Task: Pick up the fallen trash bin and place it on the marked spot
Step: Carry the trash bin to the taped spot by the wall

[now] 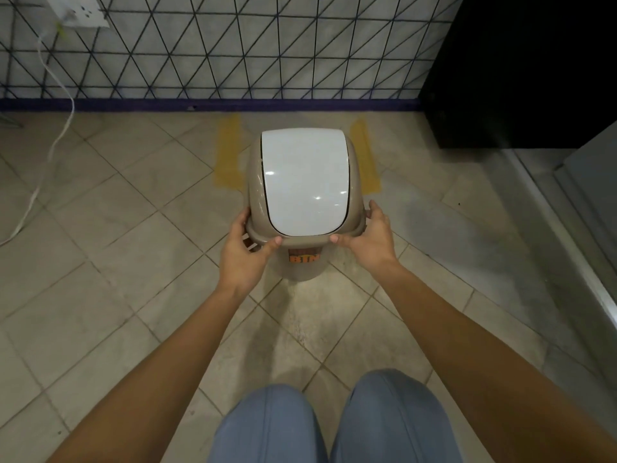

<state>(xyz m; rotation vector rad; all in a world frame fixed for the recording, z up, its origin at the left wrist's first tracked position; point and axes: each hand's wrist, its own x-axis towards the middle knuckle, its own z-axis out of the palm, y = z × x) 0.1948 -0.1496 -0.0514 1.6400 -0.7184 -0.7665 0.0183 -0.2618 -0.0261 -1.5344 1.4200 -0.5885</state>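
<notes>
The trash bin (303, 182) is taupe with a glossy white swing lid and an orange label on its body. It stands upright in the middle of the view, its top toward me. My left hand (243, 248) grips the near left of the lid rim, and my right hand (367, 238) grips the near right of it. Yellow tape strips (228, 152) on the tiled floor mark a spot near the wall. A second strip (365, 155) shows to the bin's right. The bin hides the space between them, and I cannot tell whether its base touches the floor.
A wall with a black triangle pattern (213, 48) and a purple skirting runs behind the mark. A white cable (50, 155) hangs from a socket at the left. A black cabinet (521, 68) and a metal threshold (567, 248) are on the right. My knees (334, 426) are at the bottom.
</notes>
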